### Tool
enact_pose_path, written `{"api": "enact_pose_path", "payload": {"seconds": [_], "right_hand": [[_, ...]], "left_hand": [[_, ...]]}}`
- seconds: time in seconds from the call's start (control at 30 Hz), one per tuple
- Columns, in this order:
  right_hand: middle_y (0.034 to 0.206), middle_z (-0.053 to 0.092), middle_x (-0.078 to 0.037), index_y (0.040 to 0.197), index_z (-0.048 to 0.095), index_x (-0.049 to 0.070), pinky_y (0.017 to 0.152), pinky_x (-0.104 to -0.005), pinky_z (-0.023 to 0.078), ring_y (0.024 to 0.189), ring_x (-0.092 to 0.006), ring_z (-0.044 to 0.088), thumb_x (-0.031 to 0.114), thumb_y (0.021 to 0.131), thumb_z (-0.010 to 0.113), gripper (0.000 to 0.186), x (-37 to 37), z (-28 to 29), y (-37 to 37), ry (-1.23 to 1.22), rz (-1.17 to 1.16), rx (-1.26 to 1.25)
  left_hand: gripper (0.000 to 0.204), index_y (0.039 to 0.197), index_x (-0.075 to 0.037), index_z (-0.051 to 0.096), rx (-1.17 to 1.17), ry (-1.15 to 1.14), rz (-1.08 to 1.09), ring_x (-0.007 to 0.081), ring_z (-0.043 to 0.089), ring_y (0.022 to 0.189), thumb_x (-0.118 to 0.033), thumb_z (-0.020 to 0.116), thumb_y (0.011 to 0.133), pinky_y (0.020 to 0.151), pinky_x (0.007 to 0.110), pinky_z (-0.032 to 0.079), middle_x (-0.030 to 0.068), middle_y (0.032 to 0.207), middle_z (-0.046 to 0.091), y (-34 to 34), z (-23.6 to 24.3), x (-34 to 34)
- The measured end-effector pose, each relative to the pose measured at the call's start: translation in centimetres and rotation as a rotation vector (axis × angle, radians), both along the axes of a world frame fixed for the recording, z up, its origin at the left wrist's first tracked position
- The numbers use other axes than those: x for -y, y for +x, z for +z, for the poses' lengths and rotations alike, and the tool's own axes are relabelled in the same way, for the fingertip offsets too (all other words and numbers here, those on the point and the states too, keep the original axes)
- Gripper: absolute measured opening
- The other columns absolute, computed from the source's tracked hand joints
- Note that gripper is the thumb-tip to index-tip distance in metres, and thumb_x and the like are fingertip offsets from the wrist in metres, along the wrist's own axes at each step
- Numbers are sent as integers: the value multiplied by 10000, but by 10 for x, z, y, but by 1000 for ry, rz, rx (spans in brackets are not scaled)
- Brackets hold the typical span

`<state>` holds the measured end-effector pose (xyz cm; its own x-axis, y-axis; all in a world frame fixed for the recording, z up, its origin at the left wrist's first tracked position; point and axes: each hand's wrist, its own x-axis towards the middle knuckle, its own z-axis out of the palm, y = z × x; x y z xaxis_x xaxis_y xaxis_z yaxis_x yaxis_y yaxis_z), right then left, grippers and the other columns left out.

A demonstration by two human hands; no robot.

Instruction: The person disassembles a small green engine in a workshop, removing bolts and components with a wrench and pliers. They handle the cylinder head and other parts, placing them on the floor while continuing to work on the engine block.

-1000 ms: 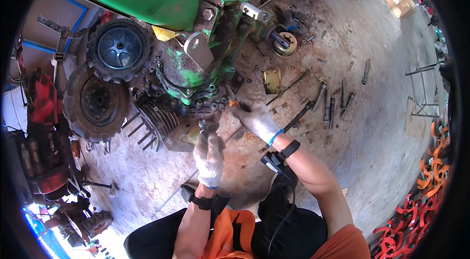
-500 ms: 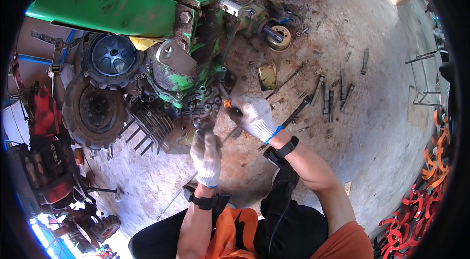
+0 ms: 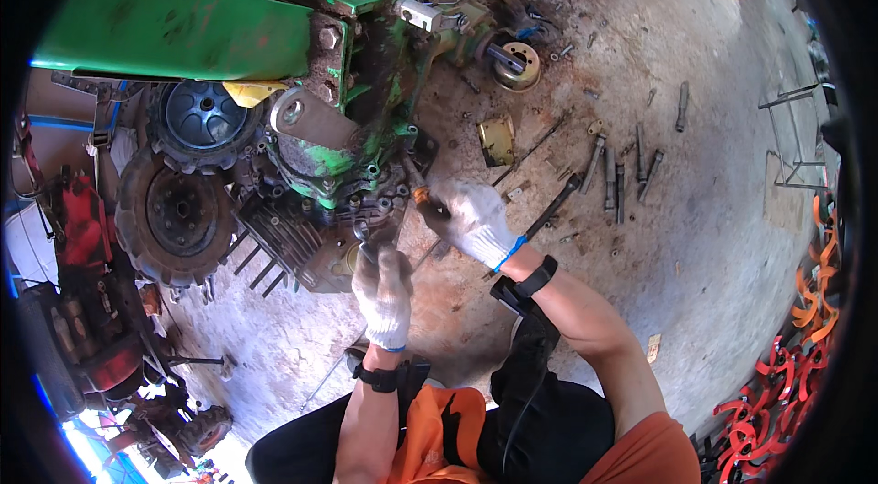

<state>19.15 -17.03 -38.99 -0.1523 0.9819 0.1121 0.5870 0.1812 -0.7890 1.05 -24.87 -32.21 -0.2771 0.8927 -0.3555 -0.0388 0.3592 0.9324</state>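
Note:
A green, grease-stained machine housing [image 3: 325, 159] with bolts round its lower flange stands in front of me. My right hand [image 3: 471, 217], in a white knit glove, is closed round the orange handle of a screwdriver [image 3: 417, 180]. Its shaft points up to the flange's right edge; where the tip rests is hard to see. My left hand [image 3: 382, 292], gloved too, grips a wrench [image 3: 361, 231] whose shiny rounded end shows above the fingers, close to the flange's lower edge. Just left of it sits a finned metal engine part [image 3: 279, 232] with several studs sticking out.
A green beam [image 3: 174, 31] crosses the upper left above two tyred wheels [image 3: 183, 212]. On the concrete at right lie several long metal shafts [image 3: 610, 175], a dark bar [image 3: 553, 200] and a brass-coloured plate [image 3: 497, 141]. Red and orange curved blades [image 3: 777, 383] line the right edge.
The view has shifted slightly, so the machine appears a little further left. More of the screwdriver's shaft shows now. Both hands keep their hold in nearly the same place.

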Motion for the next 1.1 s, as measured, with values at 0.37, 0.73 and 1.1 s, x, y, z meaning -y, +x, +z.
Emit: {"api": "enact_pose_path", "payload": {"seconds": [0.37,0.73,1.1], "right_hand": [[885,798,-148,1087,808,7,771,-368,601,783,-211,752,403,1106,706,410,1,-10,-6,-530,-70,-450],[717,622,-8,1047,777,25,617,-315,536,641,-109,612,544,1119,674,534,10,-19,-10,-802,-36,-918],[705,665,-131,925,765,55,623,-424,541,634,-296,679,447,1068,750,418,6,4,0,-125,-18,-99]], "left_hand": [[341,1353,-61,690,34,-51,3,27,467,582,-341,638,1166,505,226,352,-58,774,598,1,6,-1],[316,1368,-96,720,6,-21,0,14,452,585,-327,633,1171,500,222,344,-72,787,582,4,14,-5],[334,1382,-96,725,-20,37,-28,18,415,567,-337,634,1168,493,225,302,-74,765,557,7,16,-5]]}}
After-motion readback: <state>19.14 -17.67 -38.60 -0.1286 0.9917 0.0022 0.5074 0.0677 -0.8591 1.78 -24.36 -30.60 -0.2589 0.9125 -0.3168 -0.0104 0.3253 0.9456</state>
